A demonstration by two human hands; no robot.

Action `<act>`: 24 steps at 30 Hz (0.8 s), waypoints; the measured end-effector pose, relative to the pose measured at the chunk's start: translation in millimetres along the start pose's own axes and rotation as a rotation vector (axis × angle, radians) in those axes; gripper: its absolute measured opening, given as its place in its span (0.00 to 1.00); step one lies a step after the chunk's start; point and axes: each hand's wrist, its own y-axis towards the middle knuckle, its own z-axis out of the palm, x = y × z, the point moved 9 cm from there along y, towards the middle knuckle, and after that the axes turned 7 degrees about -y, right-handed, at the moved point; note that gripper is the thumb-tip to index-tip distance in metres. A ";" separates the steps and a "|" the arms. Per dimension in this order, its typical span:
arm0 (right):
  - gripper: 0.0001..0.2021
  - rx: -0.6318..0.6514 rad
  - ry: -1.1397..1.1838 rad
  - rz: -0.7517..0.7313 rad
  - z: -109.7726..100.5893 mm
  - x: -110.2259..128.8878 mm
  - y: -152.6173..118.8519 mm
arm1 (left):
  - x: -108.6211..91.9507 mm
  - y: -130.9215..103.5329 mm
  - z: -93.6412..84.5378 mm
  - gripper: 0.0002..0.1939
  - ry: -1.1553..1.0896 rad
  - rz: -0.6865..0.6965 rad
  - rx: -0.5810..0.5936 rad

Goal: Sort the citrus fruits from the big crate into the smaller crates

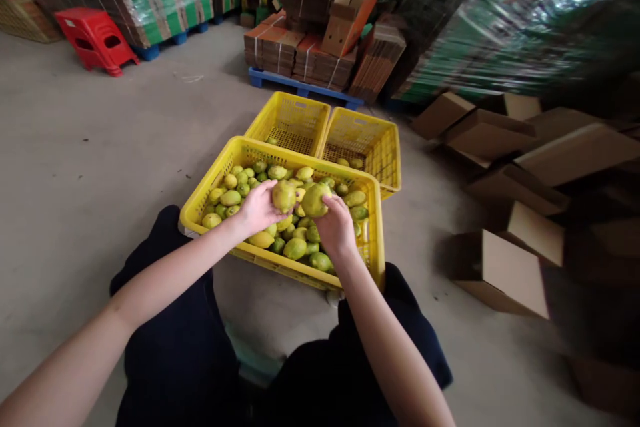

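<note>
My left hand point(260, 209) holds a yellow-green lemon point(284, 196), its fingers curled beneath the fruit. Close beside it, my right hand point(338, 223) grips a larger, greener lemon point(315, 200) between thumb and fingers. Both fruits are raised over a wide yellow plastic crate point(373, 240) that stands in front of my knees. Many yellow and green lemons point(295, 248) lie loose in that crate, partly hidden by my hands.
Behind it stand two yellow crates, a left one point(255, 121) and a right one point(393, 153), each with a few fruits. Open cardboard boxes point(515, 273) lie on the right. Flattened cartons point(280, 47) sit on a blue pallet point(305, 88). A red stool point(97, 40) is far left.
</note>
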 end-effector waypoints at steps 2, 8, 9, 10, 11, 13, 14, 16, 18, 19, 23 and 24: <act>0.07 0.037 0.076 0.108 5.4 -10.6 -0.2 | 2.8 0.8 -0.9 0.14 -0.047 -0.006 -0.037; 0.13 0.086 0.132 0.232 19.7 -20.6 -7.6 | 4.2 4.5 -5.1 0.10 -0.050 0.046 -0.095; 0.13 0.073 0.129 0.208 19.9 -17.9 -8.0 | 5.8 5.4 -5.7 0.12 -0.054 0.037 -0.091; 0.13 0.054 0.133 0.178 19.2 -14.7 -7.9 | 7.9 6.3 -6.9 0.13 -0.062 0.024 -0.094; 0.13 0.034 0.142 0.153 18.1 -11.9 -7.6 | 10.5 7.1 -8.3 0.14 -0.076 0.007 -0.101; 0.13 -0.003 0.165 0.158 15.6 -11.4 -6.6 | 17.4 8.0 -10.4 0.17 -0.105 -0.045 -0.122; 0.13 -0.026 0.174 0.184 14.0 -13.6 -6.2 | 20.7 8.1 -10.4 0.18 -0.116 -0.070 -0.130; 0.12 -0.096 0.184 0.225 8.9 -18.2 -5.5 | 24.1 7.3 -7.7 0.20 -0.117 -0.087 -0.135; 0.11 -0.159 0.190 0.219 4.7 -19.6 -5.1 | 22.8 5.3 -3.2 0.20 -0.104 -0.058 -0.138; 0.10 -0.171 0.191 0.211 4.3 -19.7 -5.0 | 21.2 3.9 -1.1 0.19 -0.100 -0.033 -0.145; 0.10 -0.152 0.220 0.288 8.3 -26.2 -7.2 | 17.1 -1.2 0.6 0.12 -0.118 0.044 -0.219; 0.11 -0.163 0.238 0.330 7.8 -28.9 -8.7 | 17.2 -1.6 -0.8 0.10 -0.113 0.052 -0.240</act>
